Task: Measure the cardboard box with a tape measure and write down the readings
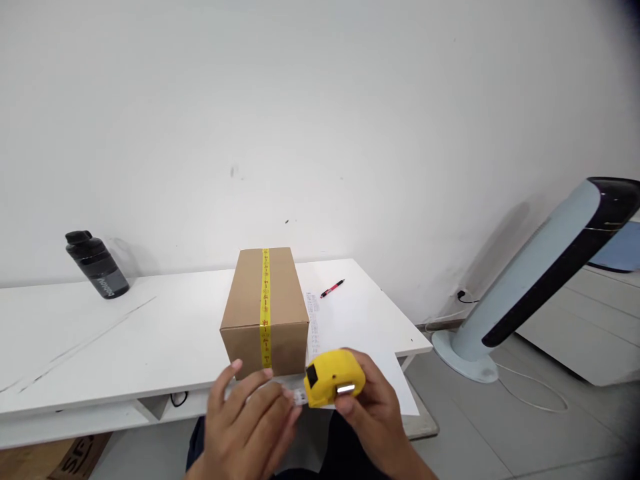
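My right hand [375, 410] grips the yellow tape measure [330, 377] just in front of the box [265, 310]. My left hand [247, 417] pinches its tip, barely drawn out; nothing lies along the box yet.

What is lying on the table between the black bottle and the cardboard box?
Nothing: in the head view, only bare white table separates the black bottle from the cardboard box.

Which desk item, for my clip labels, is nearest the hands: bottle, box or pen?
The cardboard box with yellow tape, just beyond the left hand and right hand gripping the tape measure. The bottle sits far left; the pen farther back.
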`<move>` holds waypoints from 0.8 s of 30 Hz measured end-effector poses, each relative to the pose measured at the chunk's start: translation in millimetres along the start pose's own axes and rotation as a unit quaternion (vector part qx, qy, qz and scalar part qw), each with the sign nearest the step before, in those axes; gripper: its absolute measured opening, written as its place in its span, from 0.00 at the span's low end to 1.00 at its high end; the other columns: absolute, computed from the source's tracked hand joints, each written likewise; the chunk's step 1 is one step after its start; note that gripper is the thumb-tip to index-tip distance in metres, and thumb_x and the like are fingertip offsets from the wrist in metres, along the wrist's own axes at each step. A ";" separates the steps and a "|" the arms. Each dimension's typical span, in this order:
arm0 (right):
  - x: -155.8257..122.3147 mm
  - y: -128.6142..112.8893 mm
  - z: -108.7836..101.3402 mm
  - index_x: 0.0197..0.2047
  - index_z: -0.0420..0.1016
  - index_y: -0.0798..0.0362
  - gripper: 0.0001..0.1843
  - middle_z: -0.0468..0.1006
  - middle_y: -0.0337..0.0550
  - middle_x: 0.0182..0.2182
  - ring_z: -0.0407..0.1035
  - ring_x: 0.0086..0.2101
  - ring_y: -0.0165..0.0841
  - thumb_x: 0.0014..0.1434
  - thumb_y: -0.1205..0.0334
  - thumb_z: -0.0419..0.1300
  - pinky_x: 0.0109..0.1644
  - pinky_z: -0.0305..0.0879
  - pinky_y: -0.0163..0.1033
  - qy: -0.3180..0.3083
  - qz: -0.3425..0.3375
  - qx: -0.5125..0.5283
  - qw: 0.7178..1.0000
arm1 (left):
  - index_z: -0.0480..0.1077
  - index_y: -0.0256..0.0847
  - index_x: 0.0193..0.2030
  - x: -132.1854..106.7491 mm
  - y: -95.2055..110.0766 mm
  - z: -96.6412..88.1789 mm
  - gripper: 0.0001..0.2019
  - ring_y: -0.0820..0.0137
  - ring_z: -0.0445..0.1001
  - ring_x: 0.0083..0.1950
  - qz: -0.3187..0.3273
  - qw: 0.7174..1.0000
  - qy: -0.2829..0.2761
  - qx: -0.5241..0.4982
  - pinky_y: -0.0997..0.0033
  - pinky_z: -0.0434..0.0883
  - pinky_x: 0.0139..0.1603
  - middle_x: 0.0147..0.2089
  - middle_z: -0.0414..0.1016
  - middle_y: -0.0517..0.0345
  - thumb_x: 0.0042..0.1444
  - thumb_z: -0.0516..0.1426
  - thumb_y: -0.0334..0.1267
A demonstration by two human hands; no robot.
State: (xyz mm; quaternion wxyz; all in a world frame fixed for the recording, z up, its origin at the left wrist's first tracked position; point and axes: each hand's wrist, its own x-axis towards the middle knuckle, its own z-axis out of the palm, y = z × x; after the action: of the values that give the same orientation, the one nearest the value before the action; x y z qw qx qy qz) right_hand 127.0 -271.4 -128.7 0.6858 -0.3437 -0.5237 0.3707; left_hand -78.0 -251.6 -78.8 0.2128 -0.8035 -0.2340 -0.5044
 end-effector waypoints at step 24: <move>0.3 4.2 -113.5 0.40 0.75 0.54 0.26 0.76 0.36 0.28 0.53 0.19 0.21 0.47 0.44 0.75 0.20 0.52 0.28 0.388 0.073 0.058 0.917 | 0.75 0.51 0.54 -13.1 -95.1 -40.0 0.14 0.41 0.72 0.62 -0.191 0.952 -0.145 0.189 0.18 0.61 0.59 0.60 0.77 0.52 0.65 0.53 0.39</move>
State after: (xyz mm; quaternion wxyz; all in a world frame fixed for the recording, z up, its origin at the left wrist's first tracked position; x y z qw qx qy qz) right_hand 236.9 -278.5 -156.7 0.8246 -0.4575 -0.1679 0.2872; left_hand -167.6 -200.8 -64.6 0.2247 -0.7531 -0.5023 -0.3605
